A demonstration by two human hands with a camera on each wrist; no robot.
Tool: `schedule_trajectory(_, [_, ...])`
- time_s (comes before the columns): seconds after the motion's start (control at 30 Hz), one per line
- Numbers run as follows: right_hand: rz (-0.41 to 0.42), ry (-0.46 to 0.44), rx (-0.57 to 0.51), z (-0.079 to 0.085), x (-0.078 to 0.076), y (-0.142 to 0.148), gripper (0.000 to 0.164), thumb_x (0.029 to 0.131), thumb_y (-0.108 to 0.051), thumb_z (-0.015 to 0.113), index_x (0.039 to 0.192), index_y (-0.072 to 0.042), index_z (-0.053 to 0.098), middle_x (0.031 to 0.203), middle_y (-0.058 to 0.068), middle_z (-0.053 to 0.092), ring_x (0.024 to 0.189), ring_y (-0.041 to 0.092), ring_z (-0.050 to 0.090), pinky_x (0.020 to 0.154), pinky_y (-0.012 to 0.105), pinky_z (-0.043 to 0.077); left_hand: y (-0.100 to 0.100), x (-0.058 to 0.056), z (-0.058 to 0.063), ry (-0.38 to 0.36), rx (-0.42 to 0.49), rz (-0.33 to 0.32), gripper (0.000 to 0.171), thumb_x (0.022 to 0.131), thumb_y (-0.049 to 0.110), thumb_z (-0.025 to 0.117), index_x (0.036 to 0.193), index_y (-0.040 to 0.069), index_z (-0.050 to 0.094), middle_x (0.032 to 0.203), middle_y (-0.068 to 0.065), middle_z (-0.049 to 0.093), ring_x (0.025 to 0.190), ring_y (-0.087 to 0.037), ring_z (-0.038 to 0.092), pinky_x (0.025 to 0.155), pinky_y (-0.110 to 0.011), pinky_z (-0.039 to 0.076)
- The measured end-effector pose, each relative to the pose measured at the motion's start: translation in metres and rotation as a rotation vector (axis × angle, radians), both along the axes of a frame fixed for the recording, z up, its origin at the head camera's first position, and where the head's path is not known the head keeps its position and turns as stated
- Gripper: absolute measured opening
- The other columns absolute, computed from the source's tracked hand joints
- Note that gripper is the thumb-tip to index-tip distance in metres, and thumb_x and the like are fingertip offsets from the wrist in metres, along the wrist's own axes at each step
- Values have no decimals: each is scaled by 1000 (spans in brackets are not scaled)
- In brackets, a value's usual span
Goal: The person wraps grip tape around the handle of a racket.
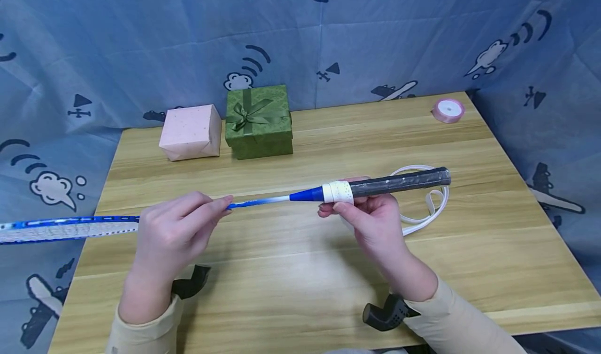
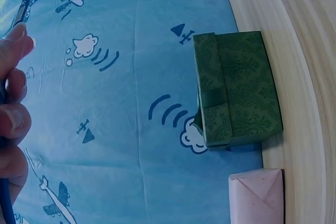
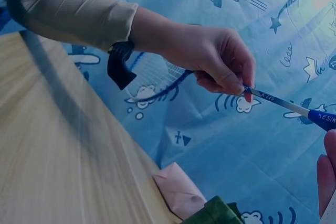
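A badminton racket (image 1: 265,201) is held level above the table, its strung head (image 1: 47,230) out past the left edge. My left hand (image 1: 173,234) pinches the thin blue-and-white shaft (image 3: 278,102) near the head. Around the top of the dark handle (image 1: 399,181) runs a band of white perforated grip tape (image 1: 337,192). My right hand (image 1: 377,221) holds that band between thumb and fingers. Behind the right hand, a loose white strip (image 1: 424,223) curls in a loop below the handle. In the left wrist view only left fingertips (image 2: 13,119) show.
At the back of the wooden table (image 1: 281,291) stand a pink wrapped box (image 1: 190,132) and a green gift box (image 1: 260,129) with a bow. A pink ribbon roll (image 1: 448,110) lies at the back right. Blue patterned cloth (image 1: 188,40) hangs behind.
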State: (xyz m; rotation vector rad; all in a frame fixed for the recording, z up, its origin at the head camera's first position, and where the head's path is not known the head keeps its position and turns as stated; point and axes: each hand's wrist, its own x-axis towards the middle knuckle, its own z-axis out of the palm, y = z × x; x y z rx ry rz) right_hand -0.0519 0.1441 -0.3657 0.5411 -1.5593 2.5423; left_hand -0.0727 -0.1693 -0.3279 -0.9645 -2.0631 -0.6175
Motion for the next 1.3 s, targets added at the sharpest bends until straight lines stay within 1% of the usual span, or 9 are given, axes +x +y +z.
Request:
schedule_trajectory(0.2, [-39, -26, 2, 1, 1, -2, 21, 95, 16, 61, 103, -1, 68, 92, 13, 79, 78, 23, 78, 82, 39, 63, 3, 0, 1, 26, 1, 45, 23, 103, 22, 66, 95, 6, 81, 69, -5, 66, 51, -23, 57, 45, -37, 46])
schedule_trajectory(0.33, [-64, -57, 39, 2, 3, -3, 22, 95, 17, 59, 103, -2, 69, 88, 11, 79, 75, 22, 78, 81, 37, 63, 4, 0, 0, 42, 13, 29, 23, 102, 22, 67, 93, 6, 81, 65, -4, 63, 50, -21, 55, 42, -33, 42])
schedule_trajectory(0.5, [-62, -84, 104, 1, 3, -1, 22, 98, 14, 56, 102, -2, 70, 82, 9, 78, 72, 20, 77, 77, 38, 63, 3, 2, 1, 29, -7, 17, 23, 102, 21, 66, 92, 8, 82, 63, -3, 62, 47, -18, 53, 40, -29, 39])
schedule_trajectory(0.63, [-36, -89, 120, 1, 3, 1, 24, 100, 12, 53, 113, -1, 68, 84, 8, 79, 73, 20, 77, 79, 39, 63, 3, 2, 2, 19, -16, 19, 23, 103, 21, 66, 92, 8, 82, 63, -2, 63, 47, -17, 53, 40, -29, 39])
schedule_trajectory(0.8, [16, -36, 42, 3, 2, 3, 38, 97, 19, 49, 130, 4, 62, 97, 11, 79, 79, 22, 78, 79, 40, 63, 2, 2, 3, 15, -24, 11, 25, 103, 22, 65, 92, 7, 81, 62, -1, 63, 47, -16, 55, 40, -29, 40])
schedule_trajectory(0.9, [7, -28, 50, 3, 2, 3, 35, 96, 19, 51, 126, 5, 63, 96, 12, 79, 80, 22, 78, 78, 39, 63, 2, 2, 3, 22, -27, 9, 26, 103, 23, 65, 91, 6, 80, 62, 0, 63, 48, -16, 56, 40, -31, 41])
schedule_trajectory(1.0, [-28, -53, 76, 4, 3, 2, 28, 97, 17, 53, 116, 2, 67, 89, 10, 79, 77, 21, 78, 79, 38, 63, 2, 2, 2, 24, -36, 13, 26, 104, 23, 65, 91, 6, 79, 63, -1, 64, 49, -17, 57, 41, -33, 44])
schedule_trajectory(1.13, [-70, -78, 63, 4, 4, 0, 24, 97, 16, 54, 107, 1, 69, 86, 11, 78, 73, 21, 77, 77, 39, 64, 1, 2, 2, 11, -64, 10, 28, 105, 24, 63, 91, 4, 77, 64, -2, 64, 49, -19, 57, 42, -35, 46])
schedule_trajectory(1.3, [-87, -77, 56, 4, 4, 0, 22, 99, 14, 53, 107, 1, 69, 85, 12, 78, 71, 22, 77, 75, 39, 64, 0, 3, 2, -8, -97, 12, 31, 107, 24, 59, 90, 4, 74, 65, -3, 64, 46, -18, 54, 39, -31, 41])
